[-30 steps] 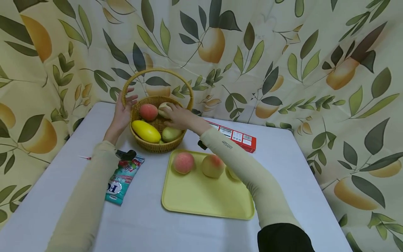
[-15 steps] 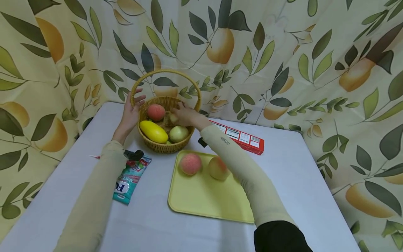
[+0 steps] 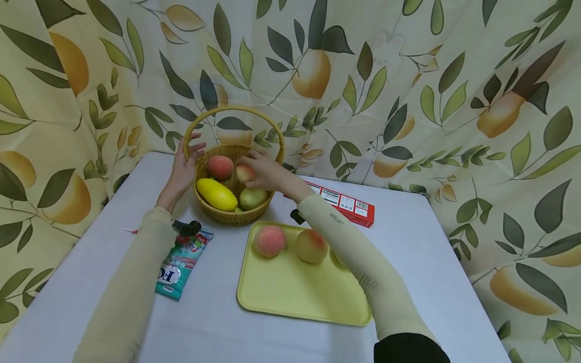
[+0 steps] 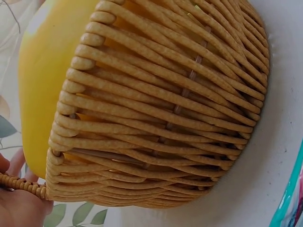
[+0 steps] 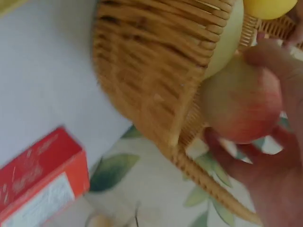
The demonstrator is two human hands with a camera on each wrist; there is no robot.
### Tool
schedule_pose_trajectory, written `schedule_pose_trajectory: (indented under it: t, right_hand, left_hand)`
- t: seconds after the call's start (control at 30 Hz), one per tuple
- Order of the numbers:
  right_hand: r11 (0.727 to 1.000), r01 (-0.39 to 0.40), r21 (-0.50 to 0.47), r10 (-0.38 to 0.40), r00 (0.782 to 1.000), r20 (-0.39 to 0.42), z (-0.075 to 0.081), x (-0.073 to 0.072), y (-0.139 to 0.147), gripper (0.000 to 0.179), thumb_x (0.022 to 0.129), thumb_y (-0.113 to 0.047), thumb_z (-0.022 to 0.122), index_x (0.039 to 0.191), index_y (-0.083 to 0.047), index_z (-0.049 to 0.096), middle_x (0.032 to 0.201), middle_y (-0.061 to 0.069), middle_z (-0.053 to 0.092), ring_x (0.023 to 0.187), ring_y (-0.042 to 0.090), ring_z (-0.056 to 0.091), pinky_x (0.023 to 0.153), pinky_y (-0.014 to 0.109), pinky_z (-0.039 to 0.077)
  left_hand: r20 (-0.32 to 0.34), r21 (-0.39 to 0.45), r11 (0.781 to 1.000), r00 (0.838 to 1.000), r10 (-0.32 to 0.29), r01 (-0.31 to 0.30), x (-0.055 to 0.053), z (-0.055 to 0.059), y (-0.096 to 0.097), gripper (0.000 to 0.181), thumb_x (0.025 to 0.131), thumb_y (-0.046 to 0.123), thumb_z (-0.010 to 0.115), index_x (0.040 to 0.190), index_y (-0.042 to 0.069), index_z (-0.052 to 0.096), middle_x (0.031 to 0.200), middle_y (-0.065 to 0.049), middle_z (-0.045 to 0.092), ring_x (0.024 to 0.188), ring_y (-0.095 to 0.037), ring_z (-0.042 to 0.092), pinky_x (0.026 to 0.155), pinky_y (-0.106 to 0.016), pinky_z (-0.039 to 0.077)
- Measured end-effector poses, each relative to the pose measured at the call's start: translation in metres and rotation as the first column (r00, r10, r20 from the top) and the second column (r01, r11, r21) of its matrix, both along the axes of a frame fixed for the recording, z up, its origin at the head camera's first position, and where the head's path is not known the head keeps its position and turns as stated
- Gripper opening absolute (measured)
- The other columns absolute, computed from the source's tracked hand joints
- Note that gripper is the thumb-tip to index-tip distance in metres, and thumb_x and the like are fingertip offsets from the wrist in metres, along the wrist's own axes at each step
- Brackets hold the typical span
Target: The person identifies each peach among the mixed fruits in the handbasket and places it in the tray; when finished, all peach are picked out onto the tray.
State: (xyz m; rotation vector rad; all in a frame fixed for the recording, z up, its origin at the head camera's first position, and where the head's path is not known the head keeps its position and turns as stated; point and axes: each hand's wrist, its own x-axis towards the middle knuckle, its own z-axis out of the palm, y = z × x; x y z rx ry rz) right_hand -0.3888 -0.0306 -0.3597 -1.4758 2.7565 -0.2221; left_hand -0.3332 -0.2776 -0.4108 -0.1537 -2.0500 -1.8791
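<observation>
In the head view my right hand (image 3: 263, 171) grips a peach (image 3: 245, 173) at the right inside of a wicker basket (image 3: 233, 218). The right wrist view shows thumb and fingers round this peach (image 5: 244, 101), its skin pale yellow with a red blush. My left hand (image 3: 181, 169) touches the left side of the basket's hoop handle (image 3: 227, 108), fingers extended past it. In the left wrist view the handle (image 4: 21, 183) crosses the palm. Also in the basket are a pink peach (image 3: 221, 167), a long yellow fruit (image 3: 217, 194) and a pale green fruit (image 3: 252, 198).
A yellow tray (image 3: 290, 302) in front of the basket bears a pink peach (image 3: 270, 241), a yellow-red peach (image 3: 311, 246) and another fruit partly behind the right sleeve. A teal snack packet (image 3: 179, 269) lies at left, a red box (image 3: 349, 204) at right. A patterned cloth hangs behind.
My right hand stays at the basket and has turned the peach, so its red blush now shows instead of its pale side. My left hand keeps its place at the handle. The head view has shifted slightly.
</observation>
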Motion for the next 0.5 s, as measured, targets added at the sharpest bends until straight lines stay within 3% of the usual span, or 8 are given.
schedule_pose_trajectory:
  t: [0.17, 0.37, 0.5]
  right_hand:
    - [0.993, -0.025, -0.116, 0.022, 0.999, -0.029, 0.011, 0.03, 0.024, 0.057, 0.092, -0.028, 0.067, 0.145, -0.016, 0.052, 0.148, 0.008, 0.052, 0.141, 0.03, 0.044, 0.122, 0.046, 0.035]
    - [0.98, -0.022, -0.197, 0.012, 0.999, -0.05, 0.023, 0.065, 0.049, 0.059, 0.091, -0.037, 0.07, 0.142, -0.015, 0.049, 0.142, 0.008, 0.053, 0.13, 0.028, 0.047, 0.11, 0.043, 0.045]
    - [0.969, -0.046, -0.242, 0.028, 0.997, -0.077, 0.03, 0.089, 0.069, 0.058, 0.088, -0.038, 0.074, 0.138, -0.017, 0.054, 0.134, 0.007, 0.055, 0.126, 0.027, 0.048, 0.106, 0.044, 0.046]
  left_hand:
    - [-0.006, -0.01, 1.0, 1.0, -0.002, 0.002, 0.001, 0.001, 0.001, 0.048, 0.109, 0.0, 0.027, 0.154, 0.015, 0.032, 0.153, -0.032, 0.042, 0.143, -0.049, 0.043, 0.125, -0.059, 0.03]
    - [-0.008, -0.006, 1.0, 1.0, 0.002, -0.002, 0.002, 0.001, -0.001, 0.049, 0.109, -0.001, 0.026, 0.154, 0.018, 0.033, 0.153, -0.031, 0.042, 0.143, -0.047, 0.044, 0.125, -0.058, 0.03]
    - [-0.008, -0.009, 1.0, 1.0, 0.001, -0.001, 0.003, -0.001, 0.0, 0.048, 0.11, 0.003, 0.027, 0.155, 0.02, 0.032, 0.153, -0.03, 0.043, 0.143, -0.047, 0.044, 0.125, -0.058, 0.031]
